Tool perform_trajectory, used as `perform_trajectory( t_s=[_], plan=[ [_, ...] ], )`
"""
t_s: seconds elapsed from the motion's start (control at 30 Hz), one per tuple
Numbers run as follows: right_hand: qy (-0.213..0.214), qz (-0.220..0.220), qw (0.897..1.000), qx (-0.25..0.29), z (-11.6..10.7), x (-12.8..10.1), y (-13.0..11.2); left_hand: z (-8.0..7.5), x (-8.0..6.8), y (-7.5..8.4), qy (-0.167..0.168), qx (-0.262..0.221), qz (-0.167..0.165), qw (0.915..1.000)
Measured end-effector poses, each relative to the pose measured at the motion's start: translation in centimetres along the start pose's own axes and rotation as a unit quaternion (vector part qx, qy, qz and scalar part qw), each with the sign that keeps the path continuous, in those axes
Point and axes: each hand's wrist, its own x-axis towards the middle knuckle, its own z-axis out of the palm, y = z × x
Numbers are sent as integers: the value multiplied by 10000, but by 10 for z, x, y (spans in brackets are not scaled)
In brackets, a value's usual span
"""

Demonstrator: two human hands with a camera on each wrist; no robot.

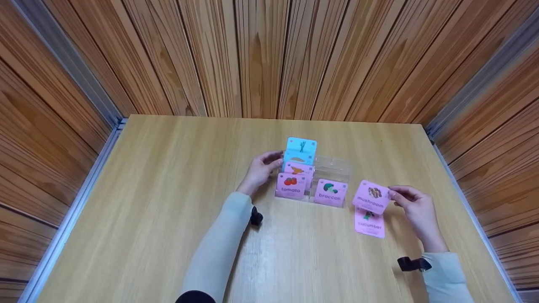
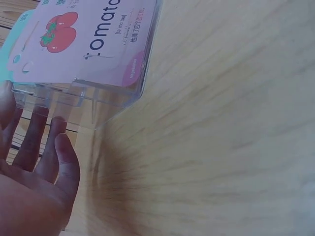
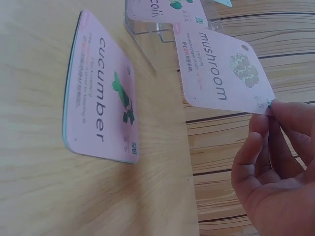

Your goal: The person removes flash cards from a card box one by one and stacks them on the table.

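Note:
In the head view, my left hand [image 1: 262,170] is at the left end of a clear plastic card rack [image 1: 332,166], its relaxed fingertips right at the side wall. The left column of the rack bears a tomato card [image 1: 291,185], an orange-pictured pink card [image 1: 301,169] and blue cards [image 1: 301,145] behind. A broccoli card [image 1: 330,192] stands in the front right slot. My right hand [image 1: 417,208] pinches a mushroom card [image 3: 221,71] by its right edge between thumb and fingers. Below it, a cucumber card [image 3: 101,91] lies on the table, partly overlapped in the head view.
A light wooden table [image 1: 168,168] carries everything, enclosed by plank-patterned walls [image 1: 261,59] at the back and sides. Metal rails [image 1: 80,198] run along the table's side edges. Black straps [image 1: 414,264] sit around both wrists.

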Motion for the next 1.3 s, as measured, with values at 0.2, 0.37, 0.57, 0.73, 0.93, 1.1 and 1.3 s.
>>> perform_trajectory(
  t_s=[0.2,0.37,0.57,0.73,0.93,1.1,1.3],
  plan=[
    [-39,-49,9997,-244,-5,-4,6,2,0,2,1,-3,-31,10000],
    [-101,25,9994,-341,-8,-8,9,3,0,2,8,-25,-49,10000],
    [-203,101,9980,-598,-10,-12,12,3,-1,1,-17,-33,-117,9999],
    [-293,164,9975,-628,-11,-15,14,2,-1,2,-28,-11,-46,10000],
    [-364,164,9981,-476,-10,-18,19,1,-1,0,-22,71,-32,10000],
    [-381,229,9988,-211,-9,-18,22,1,-1,-1,11,132,68,9999],
    [-351,280,9986,-295,-9,-18,25,0,0,0,51,169,49,9998]
  ],
)
